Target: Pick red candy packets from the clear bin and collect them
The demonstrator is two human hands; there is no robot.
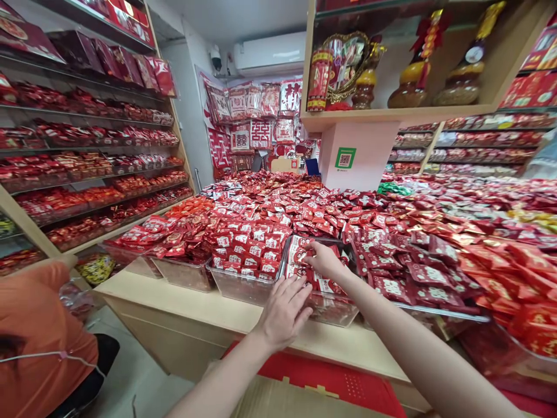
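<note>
A clear plastic tray (pixel 333 310) on the counter holds small red-and-white sealed packets standing in rows. Inside it, toward the left side, my right hand (pixel 324 259) has its fingers bent and pressed together on a red-and-white packet (pixel 297 248). Part of that packet is hidden by the fingertips. My left hand (pixel 282 310) lies over the tray's front left corner, fingers stretched out, the tips touching the packets at the near end. Directly left stands another clear tray (pixel 243 285), filled with neat rows of similar red packets (pixel 250 247).
Dark red packets (pixel 407 264) and bright red ones (pixel 522 278) are heaped at the right. A person in an orange top (pixel 43 337) is at the lower left. A cardboard box (pixel 282 400) sits below the counter edge (pixel 187 305). Overhead hangs a wooden shelf (pixel 391 119).
</note>
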